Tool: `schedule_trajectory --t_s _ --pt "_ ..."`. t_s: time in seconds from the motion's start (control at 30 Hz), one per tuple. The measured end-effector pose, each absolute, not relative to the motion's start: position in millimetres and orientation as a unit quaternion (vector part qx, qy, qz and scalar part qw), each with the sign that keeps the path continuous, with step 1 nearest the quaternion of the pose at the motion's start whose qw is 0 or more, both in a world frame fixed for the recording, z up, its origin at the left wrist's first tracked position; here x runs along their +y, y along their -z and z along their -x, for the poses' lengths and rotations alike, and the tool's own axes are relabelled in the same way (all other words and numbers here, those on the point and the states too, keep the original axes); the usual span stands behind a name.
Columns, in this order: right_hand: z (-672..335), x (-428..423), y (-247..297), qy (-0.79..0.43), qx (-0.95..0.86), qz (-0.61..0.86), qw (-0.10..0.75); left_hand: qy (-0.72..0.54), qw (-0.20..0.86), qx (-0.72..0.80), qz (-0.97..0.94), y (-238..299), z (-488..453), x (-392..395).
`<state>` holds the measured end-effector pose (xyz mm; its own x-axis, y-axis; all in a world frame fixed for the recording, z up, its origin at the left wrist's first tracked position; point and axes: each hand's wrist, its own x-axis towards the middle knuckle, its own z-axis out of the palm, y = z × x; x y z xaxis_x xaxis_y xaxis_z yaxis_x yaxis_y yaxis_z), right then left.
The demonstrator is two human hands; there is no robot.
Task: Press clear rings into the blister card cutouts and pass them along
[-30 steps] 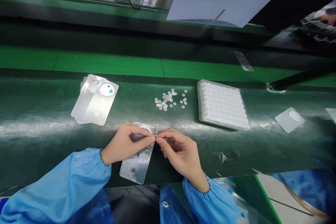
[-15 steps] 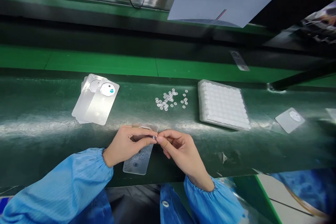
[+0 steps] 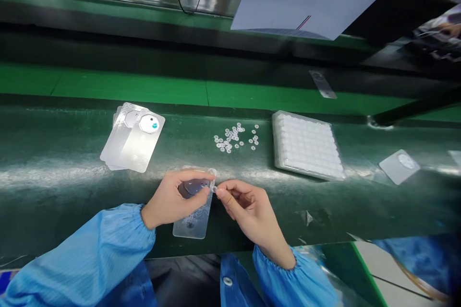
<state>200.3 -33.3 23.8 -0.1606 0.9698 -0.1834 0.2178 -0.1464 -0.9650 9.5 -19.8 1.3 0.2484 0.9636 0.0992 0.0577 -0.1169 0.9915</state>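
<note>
**Lead:** Grip first. What is held?

**Inspector:** Left hand (image 3: 172, 200) is closed on a clear card (image 3: 190, 225), with the fingers over the card's top edge and the thumb lying across a dark disc (image 3: 193, 188) on it. Right hand (image 3: 248, 211) is closed too: its thumb and forefinger (image 3: 220, 193) pinch a small clear ring (image 3: 214, 188).

**Lead:** Where is the ring relative to the grip?

**Inspector:** Between the two hands, right at the card's upper edge, just beside the left thumb. It is too small to tell whether it is seated on the card.

**Lead:** And the card?

**Inspector:** Under the left hand, its lower end showing below the palm and its face tilted slightly. I cannot tell whether it is lifted off the green mat (image 3: 43, 146) or resting on it.

**Lead:** Go left to right around the grip.

**Inspector:** Left of the left hand and farther out lies a card stack (image 3: 129, 146), slightly fanned, its top card carrying a round label (image 3: 149, 123) with a teal mark. Beyond the hands, between that stack and the tray, sits a loose ring pile (image 3: 230, 136). Right of the pile is a white tray stack (image 3: 306, 146) filled with rows of cells. Well right of the grip, a lone card (image 3: 399, 167) lies flat on the mat.
</note>
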Motion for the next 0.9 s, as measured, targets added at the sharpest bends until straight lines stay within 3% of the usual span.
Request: schedule_trajectory --t_s 0.43,0.9 --pt "-186.0 -33.6 -17.8 -0.409 -0.606 0.603 0.319 -0.409 0.537 0.43 -0.6 -0.4 -8.4 -23.5" --pt "-187.4 -15.5 -16.6 -0.487 -0.559 0.593 0.313 -0.44 0.625 0.409 -0.499 1.0 -7.0 -24.3"
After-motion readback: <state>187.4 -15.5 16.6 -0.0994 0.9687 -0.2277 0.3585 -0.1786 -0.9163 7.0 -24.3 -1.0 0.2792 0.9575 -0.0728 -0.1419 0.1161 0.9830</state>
